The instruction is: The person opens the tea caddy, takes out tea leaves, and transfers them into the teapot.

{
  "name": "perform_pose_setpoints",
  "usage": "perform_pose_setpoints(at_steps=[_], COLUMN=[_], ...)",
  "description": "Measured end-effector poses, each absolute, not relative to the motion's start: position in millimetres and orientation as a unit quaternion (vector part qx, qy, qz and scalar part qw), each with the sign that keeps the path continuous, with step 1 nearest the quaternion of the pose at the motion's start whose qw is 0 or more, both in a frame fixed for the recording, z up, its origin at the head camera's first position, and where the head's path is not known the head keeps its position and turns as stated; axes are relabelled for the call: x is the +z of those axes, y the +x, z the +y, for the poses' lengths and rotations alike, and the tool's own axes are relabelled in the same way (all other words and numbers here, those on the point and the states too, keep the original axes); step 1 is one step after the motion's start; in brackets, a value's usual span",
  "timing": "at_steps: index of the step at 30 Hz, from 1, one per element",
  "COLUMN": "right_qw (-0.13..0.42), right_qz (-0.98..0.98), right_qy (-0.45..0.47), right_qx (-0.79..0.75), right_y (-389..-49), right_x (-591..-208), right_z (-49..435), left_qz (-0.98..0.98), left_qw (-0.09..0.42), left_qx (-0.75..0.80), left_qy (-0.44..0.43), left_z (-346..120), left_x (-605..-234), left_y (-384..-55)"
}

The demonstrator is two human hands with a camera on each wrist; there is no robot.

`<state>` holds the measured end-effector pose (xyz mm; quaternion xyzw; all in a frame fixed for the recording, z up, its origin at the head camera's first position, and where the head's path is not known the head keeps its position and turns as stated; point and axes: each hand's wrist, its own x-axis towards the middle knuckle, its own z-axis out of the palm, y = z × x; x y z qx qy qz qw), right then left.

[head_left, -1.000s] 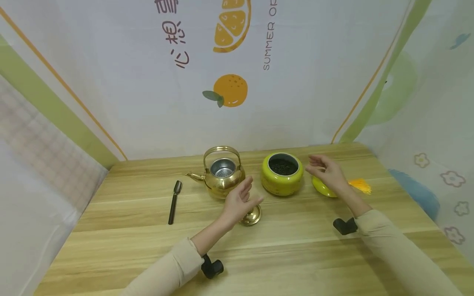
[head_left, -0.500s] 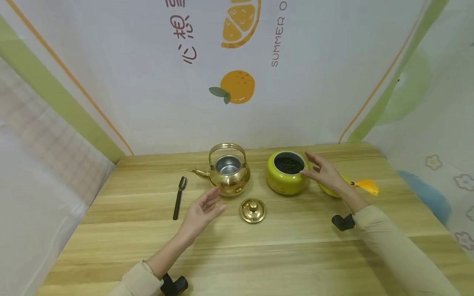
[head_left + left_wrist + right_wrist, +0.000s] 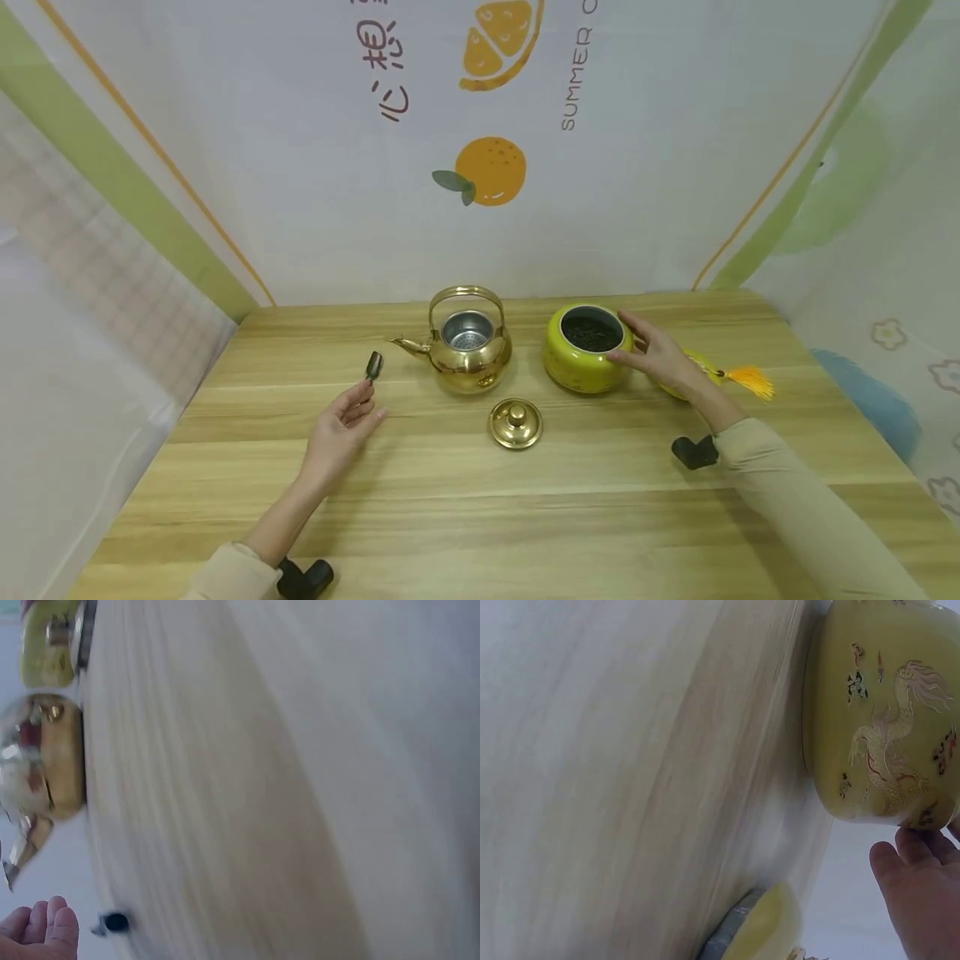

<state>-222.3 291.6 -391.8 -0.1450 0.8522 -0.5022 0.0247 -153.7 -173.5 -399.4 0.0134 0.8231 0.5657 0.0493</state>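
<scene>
In the head view, my left hand is over a tea scoop, its fingers loosely bent and thumb apart. The hand hides most of the scoop's dark handle; the left wrist view shows a gap between fingers and scoop. My right hand holds the right side of a yellow-green tea jar, thumb at the front rim and fingers behind. Dark loose leaves show inside the uncovered jar. From the right wrist, fingers reach round the jar's dragon-decorated wall.
A brass teapot with a metal strainer stands between the hands, spout to the left. Its lid lies in front. The jar's lid, with an orange tassel, lies partly behind my right wrist. A printed cloth hangs behind the table.
My left hand has moved left from in front of the teapot, past its lid, to the scoop. My right hand has moved left onto the jar's rim and side.
</scene>
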Motion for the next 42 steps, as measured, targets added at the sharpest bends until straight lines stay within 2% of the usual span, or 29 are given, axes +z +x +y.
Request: perform_pose_setpoints(at_steps=[6,15,27,42], right_qw=[0.032,0.031,0.032,0.038], right_qz=[0.850,0.847,0.848,0.843], right_qy=[-0.142,-0.140,-0.138,-0.135], right_qx=[-0.507,-0.512,-0.511,-0.519], right_y=[-220.7,-219.1,-218.7,-219.4], right_x=[-391.5,-390.0,-391.2,-393.2], right_z=[290.7,293.2,293.6,290.8], left_qz=[0.853,0.884,0.895,0.924], left_qw=[0.040,0.037,0.068,0.035], left_qx=[0.520,0.465,0.441,0.380], left_qy=[-0.022,-0.019,-0.021,-0.016], left_z=[-190.4,-198.5,-198.4,-196.7], left_x=[-401.4,-405.3,-409.0,-414.2], left_y=[-159.2,-169.7,-174.1,-179.1])
